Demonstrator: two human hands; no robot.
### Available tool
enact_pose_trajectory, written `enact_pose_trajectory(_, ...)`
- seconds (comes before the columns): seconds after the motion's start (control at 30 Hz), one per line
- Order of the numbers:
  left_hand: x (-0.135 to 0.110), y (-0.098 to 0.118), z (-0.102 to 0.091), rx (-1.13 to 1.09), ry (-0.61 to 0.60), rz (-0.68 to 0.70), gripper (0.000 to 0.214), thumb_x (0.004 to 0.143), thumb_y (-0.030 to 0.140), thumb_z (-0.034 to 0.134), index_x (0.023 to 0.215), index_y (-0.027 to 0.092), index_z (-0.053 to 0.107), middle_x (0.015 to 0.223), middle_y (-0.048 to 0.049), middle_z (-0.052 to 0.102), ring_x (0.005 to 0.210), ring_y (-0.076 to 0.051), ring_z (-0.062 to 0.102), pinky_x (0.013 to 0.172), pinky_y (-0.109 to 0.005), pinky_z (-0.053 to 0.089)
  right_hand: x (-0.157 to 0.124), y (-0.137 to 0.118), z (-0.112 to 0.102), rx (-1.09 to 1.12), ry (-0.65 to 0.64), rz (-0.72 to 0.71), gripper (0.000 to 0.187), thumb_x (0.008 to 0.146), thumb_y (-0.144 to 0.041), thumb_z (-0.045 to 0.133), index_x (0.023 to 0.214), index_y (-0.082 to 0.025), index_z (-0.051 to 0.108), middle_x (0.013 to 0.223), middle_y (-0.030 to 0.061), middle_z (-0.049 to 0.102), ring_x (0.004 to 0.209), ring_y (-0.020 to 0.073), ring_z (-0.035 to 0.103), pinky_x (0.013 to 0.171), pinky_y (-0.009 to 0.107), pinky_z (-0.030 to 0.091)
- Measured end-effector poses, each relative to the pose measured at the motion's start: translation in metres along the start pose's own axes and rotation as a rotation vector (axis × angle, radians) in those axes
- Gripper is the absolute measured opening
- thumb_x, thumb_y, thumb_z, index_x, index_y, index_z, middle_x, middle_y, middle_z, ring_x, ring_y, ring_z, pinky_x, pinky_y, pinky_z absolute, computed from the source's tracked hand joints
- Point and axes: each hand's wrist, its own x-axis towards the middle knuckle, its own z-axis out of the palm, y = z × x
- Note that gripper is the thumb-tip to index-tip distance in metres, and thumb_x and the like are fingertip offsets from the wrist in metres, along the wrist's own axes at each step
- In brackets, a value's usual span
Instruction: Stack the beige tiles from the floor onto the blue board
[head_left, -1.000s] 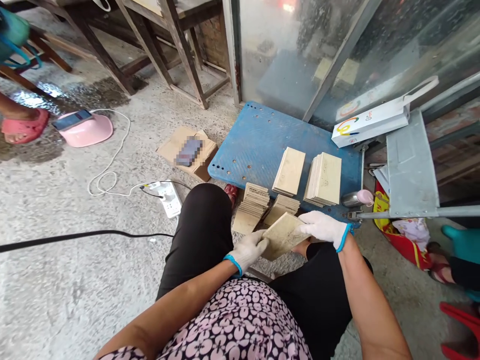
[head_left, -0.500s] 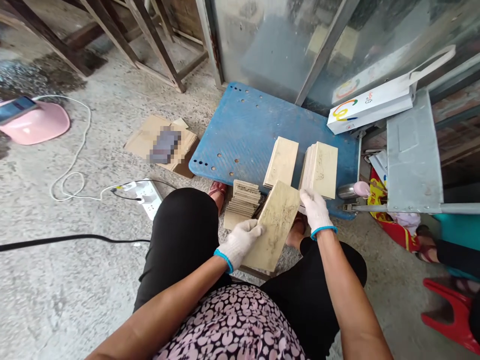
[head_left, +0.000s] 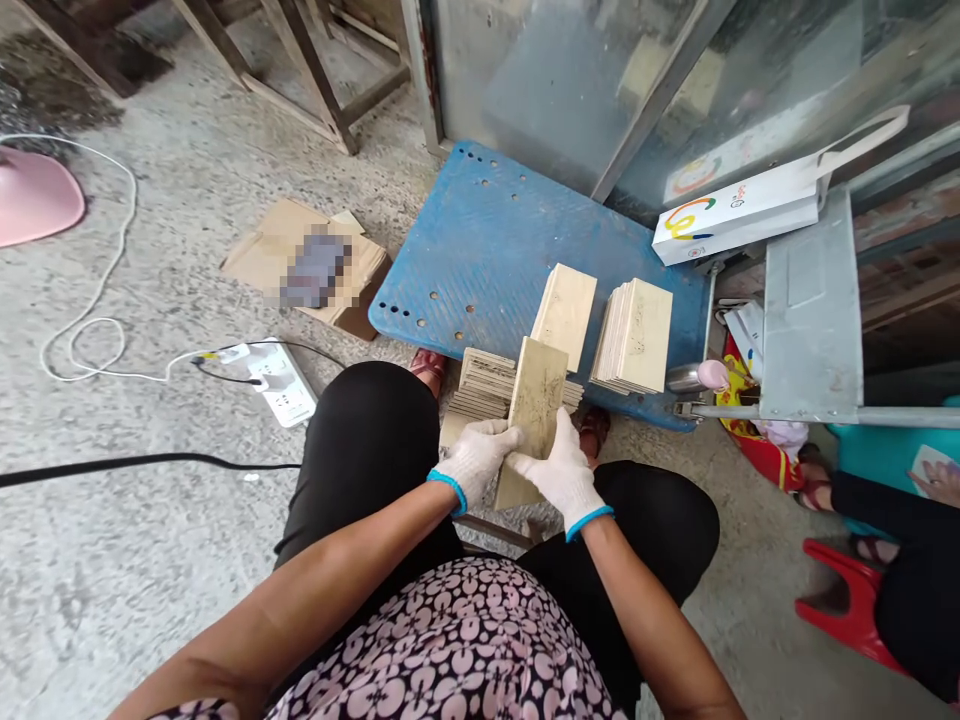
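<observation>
Between my knees I hold up a thin rectangular wooden board (head_left: 541, 385) with dark speckled marks on its face. My left hand (head_left: 478, 458), in a white knit glove with a blue cuff, grips its left edge. My right hand (head_left: 561, 468), gloved alike, is closed on its right edge, thumb across the lower face. Just behind the held board lies a row of similar boards (head_left: 484, 380), partly hidden by it. Two stacks stand farther off on the blue platform: a left stack (head_left: 566, 310) and a thicker right stack (head_left: 637, 335).
The blue plastic platform (head_left: 465, 230) lies ahead. A cardboard box (head_left: 262, 250) with a blurred dark object is at left, near a power strip (head_left: 285, 390) and cables. A white bag (head_left: 739, 215) and metal bottle (head_left: 694, 377) are at right, with a seated person (head_left: 911, 590) beyond.
My right hand has moved down from the board's upper right corner to its lower right edge. The board has turned more upright. The whole view has shifted slightly.
</observation>
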Motion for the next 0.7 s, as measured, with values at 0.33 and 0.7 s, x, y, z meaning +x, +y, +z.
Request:
enact_pose_trajectory(0.33, 0.011, -0.023, 0.003, 0.07, -0.035, 0.014, 0.03, 0.068, 0.041, 0.07, 0.072, 0.012, 0.065, 0.062, -0.002, 0.058, 0.053, -0.01, 0.047, 0.048, -0.02, 0.034, -0.002, -0.001, 0.017, -0.084, 0.004, 0.101, 0.113, 0.073, -0.037, 0.07, 0.156, -0.016, -0.004, 0.151, 0.0201, 0.036, 0.138, 0.0306, 0.044, 0.111, 0.04, 0.04)
enact_pose_trajectory(0.7, 0.017, 0.009, 0.001, 0.36, -0.023, 0.41, 0.033, 0.091, 0.04, 0.044, 0.075, 0.016, 0.06, 0.071, 0.0001, 0.055, 0.07, -0.014, 0.05, 0.063, -0.022, 0.037, 0.059, 0.015, -0.021, 0.013, 0.074, 0.02, 0.103, 0.071, -0.048, 0.072, 0.152, -0.023, 0.014, 0.139, 0.0129, 0.054, 0.124, 0.0261, 0.056, 0.099, 0.039, 0.049)
